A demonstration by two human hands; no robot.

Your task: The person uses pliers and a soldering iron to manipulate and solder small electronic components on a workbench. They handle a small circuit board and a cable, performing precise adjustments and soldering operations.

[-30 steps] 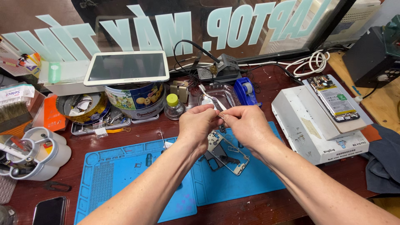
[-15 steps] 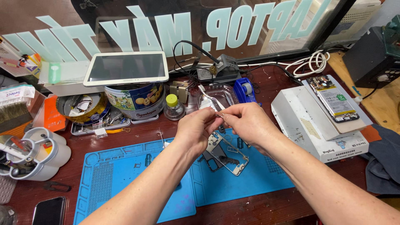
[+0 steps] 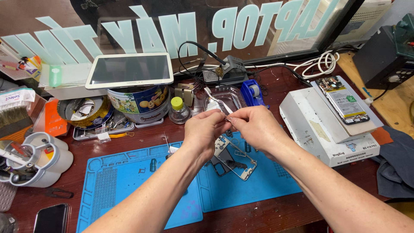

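A white tablet (image 3: 129, 70) rests on a cookie tin (image 3: 139, 102) at upper left of my view. A small yellow-capped bottle (image 3: 178, 110) stands beside it. An opened phone (image 3: 342, 99) lies on a white box (image 3: 327, 129) at right.

Matt blue rubbery mat (image 3: 129, 181) on glossy dark wood desk (image 3: 302, 211) (shiny metal tweezers (image 3: 217, 102) above).

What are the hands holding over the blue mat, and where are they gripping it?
Metal tweezers, pinched near their tips between the left hand and right hand; whether anything sits in the tips cannot be told.
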